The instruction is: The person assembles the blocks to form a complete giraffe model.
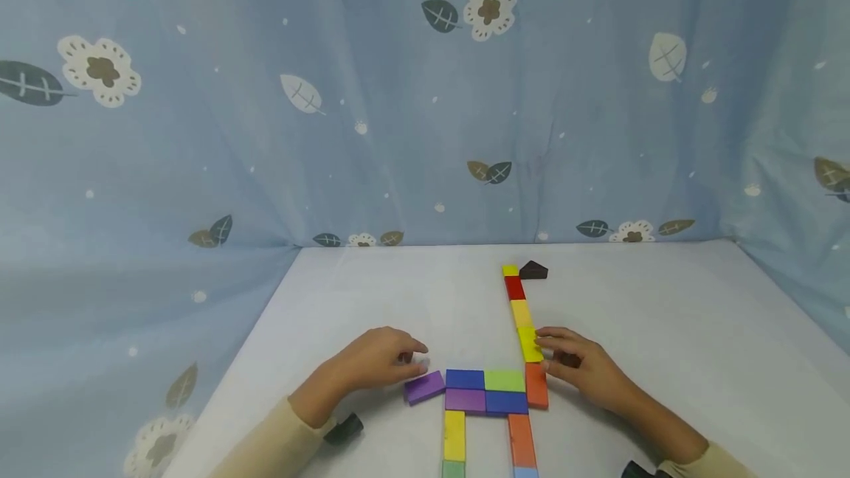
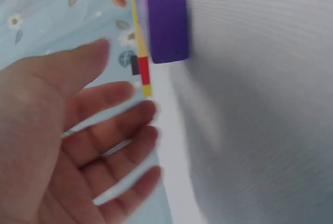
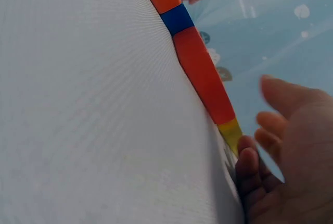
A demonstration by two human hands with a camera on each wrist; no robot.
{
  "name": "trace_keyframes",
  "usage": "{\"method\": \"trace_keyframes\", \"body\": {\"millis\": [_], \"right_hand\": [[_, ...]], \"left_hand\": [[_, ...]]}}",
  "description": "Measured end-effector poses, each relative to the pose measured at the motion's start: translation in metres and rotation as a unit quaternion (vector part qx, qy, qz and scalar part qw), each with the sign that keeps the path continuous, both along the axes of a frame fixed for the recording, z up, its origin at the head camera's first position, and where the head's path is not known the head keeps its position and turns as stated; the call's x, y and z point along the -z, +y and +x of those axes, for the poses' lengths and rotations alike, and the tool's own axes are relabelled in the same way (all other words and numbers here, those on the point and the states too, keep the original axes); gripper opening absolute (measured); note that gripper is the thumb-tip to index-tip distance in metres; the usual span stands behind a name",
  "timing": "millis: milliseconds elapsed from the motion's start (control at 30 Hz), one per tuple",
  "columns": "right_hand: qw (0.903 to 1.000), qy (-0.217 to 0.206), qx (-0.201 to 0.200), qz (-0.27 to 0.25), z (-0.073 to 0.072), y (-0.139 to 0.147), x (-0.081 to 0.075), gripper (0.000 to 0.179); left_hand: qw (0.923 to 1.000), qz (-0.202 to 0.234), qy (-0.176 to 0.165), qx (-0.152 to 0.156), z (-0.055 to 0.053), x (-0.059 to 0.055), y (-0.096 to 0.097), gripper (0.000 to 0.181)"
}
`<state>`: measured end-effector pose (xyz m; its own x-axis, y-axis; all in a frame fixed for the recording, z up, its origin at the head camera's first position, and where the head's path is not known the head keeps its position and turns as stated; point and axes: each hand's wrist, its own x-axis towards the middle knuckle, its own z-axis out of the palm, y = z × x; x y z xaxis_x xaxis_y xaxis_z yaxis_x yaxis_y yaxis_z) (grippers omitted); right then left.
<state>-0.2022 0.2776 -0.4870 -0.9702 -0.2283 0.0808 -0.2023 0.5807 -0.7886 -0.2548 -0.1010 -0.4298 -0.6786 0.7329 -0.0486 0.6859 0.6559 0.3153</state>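
My left hand [image 1: 378, 360] is above the table, thumb and fingers apart, holding nothing. Just below its fingertips a purple block [image 1: 425, 388] lies at a slant, its corner close to the joined blocks; the left wrist view shows that purple block [image 2: 167, 24] beyond the spread fingers. On the other side, my right hand [image 1: 591, 371] has loosely bent fingers at the right edge of a bright yellow block [image 1: 530, 345] and an orange block [image 1: 536, 386]. In the right wrist view its fingertips overlap the end of the yellow block [image 3: 230, 133].
Blue, green and purple blocks form a two-row rectangle [image 1: 466, 400]. A yellow strip [image 1: 454, 435] and an orange strip [image 1: 522, 441] run from it toward me. A column with a red block [image 1: 514, 288] reaches back to a dark triangular block [image 1: 534, 271]. A blue curtain [image 1: 372, 131] hangs behind the white table [image 1: 664, 316].
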Motion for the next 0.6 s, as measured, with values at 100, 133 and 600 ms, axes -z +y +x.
{"method": "trace_keyframes", "body": {"millis": [100,133,600], "right_hand": [[0.9996,-0.014,0.015,-0.021,0.003,0.001,0.001,0.04],[0.9993,-0.019,0.019,-0.025,0.003,0.001,0.001,0.039],[0.9969,-0.017,0.003,-0.077,-0.003,-0.001,0.001,0.041]], "left_hand": [[0.9991,0.027,0.027,0.021,0.001,0.004,-0.001,0.035],[0.9985,0.033,0.035,0.026,0.001,0.005,-0.001,0.034],[0.9974,0.041,0.059,-0.005,-0.007,-0.001,-0.015,0.029]]}}
